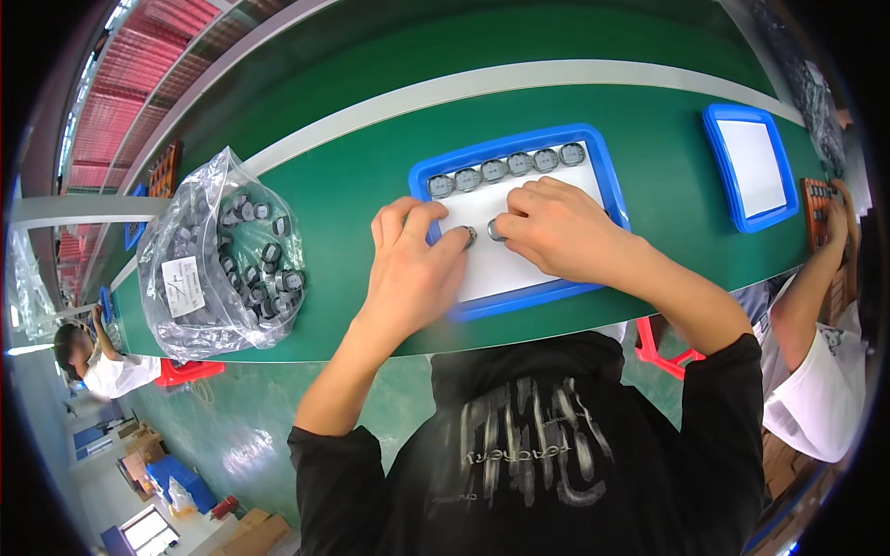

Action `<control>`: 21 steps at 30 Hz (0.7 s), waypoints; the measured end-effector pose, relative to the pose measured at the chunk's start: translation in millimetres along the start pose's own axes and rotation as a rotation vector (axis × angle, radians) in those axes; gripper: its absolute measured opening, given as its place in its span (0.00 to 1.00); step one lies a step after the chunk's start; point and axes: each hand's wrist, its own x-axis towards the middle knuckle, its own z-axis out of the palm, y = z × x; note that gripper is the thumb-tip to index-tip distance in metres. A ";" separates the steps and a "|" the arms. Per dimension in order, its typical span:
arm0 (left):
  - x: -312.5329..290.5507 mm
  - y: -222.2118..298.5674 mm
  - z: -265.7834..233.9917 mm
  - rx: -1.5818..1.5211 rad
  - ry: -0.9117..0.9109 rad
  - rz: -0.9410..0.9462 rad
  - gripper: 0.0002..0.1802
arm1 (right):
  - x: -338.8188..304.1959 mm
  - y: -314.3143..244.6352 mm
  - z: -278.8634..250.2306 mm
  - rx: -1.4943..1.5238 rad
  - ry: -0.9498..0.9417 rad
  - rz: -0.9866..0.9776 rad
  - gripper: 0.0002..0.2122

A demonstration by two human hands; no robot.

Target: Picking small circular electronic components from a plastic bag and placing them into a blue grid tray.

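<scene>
Two hands at small round pieces over the blue tray [607, 167] on the green desk [348, 171].
Each piece looks light and stiff, probably smooth enough to slip, and not very fragile; its round rim seems the best hold, taken lightly between thumb and fingertip. The right hand [561, 227] pinches one round piece [494, 230] above the middle of the tray, fingers curled, wrist bent inward, forearm slanting in from the tray's lower right. The left hand [411, 258] reaches across the tray's left edge, thumb tip at another piece [471, 233], forefinger apart from the thumb; whether it grips that piece, I cannot tell. A row of six pieces [492, 170] lines the tray's far side.
</scene>
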 end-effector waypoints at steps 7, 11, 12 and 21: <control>6.2 -0.8 2.8 0.031 0.018 -0.094 0.12 | 21.8 3.1 10.9 -0.017 0.081 -0.036 0.04; 7.7 -5.5 7.9 0.040 0.071 -0.101 0.14 | 29.3 2.5 14.4 -0.028 0.096 -0.031 0.04; 8.5 -6.4 8.7 0.042 0.073 -0.112 0.14 | 30.9 2.8 14.6 -0.033 0.106 -0.030 0.04; 13.1 -10.7 11.8 0.045 0.111 -0.126 0.13 | 31.7 5.9 15.8 -0.042 0.134 -0.070 0.03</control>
